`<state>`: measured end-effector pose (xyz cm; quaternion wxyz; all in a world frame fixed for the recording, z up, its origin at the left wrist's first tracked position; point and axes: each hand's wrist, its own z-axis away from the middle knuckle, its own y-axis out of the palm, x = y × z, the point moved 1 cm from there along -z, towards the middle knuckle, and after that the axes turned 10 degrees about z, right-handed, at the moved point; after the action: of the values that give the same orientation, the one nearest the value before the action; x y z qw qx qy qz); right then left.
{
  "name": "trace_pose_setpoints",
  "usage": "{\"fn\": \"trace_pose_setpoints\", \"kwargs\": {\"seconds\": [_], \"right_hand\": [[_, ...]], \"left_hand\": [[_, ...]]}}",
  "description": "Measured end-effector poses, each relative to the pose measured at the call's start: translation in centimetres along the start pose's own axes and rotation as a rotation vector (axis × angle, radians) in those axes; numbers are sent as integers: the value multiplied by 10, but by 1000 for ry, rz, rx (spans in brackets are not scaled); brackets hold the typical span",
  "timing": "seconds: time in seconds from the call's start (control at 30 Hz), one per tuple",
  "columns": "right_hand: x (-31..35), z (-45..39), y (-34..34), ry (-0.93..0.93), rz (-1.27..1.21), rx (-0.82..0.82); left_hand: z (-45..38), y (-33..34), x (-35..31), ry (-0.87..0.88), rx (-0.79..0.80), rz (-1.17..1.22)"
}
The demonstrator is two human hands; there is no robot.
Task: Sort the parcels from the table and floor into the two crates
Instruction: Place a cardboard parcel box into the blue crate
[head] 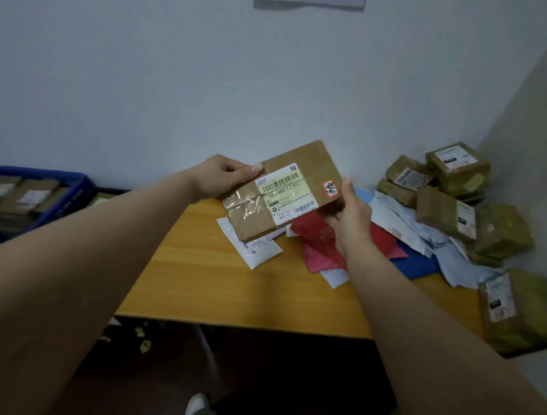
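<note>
Ahead of you stands a plain pale grey-white wall (207, 89), meeting a second wall in a corner at your right. At its top edge hangs the bottom strip of a white sheet (309, 3). Below you, the dark floor (296, 379) carries small yellowish scraps (144, 345), and a white shoe toe (196, 404) shows.

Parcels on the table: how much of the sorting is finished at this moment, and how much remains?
Done: the blue crate at left already holds several parcels. In hand: the left hand and right hand hold one labelled cardboard parcel above the table. Left: brown boxes, a red bag and pale mailers remain there.
</note>
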<state>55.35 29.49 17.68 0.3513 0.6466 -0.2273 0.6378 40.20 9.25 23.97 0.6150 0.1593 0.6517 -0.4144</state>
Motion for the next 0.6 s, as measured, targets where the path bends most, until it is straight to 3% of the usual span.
{"fn": "trace_pose_setpoints", "kwargs": {"seconds": [0.13, 0.23, 0.37, 0.47, 0.6], "right_hand": [[-16, 0, 49, 32, 251, -101], [-37, 0, 90, 117, 418, -106], [-65, 5, 160, 242, 444, 90], [-81, 17, 228, 128, 701, 187], [-106, 63, 345, 16, 846, 725]], "left_hand": [[31, -30, 30, -110, 86, 73], [47, -49, 62, -157, 26, 90], [71, -116, 101, -224, -56, 85], [98, -185, 135, -286, 60, 3], [135, -273, 190, -361, 146, -58]]}}
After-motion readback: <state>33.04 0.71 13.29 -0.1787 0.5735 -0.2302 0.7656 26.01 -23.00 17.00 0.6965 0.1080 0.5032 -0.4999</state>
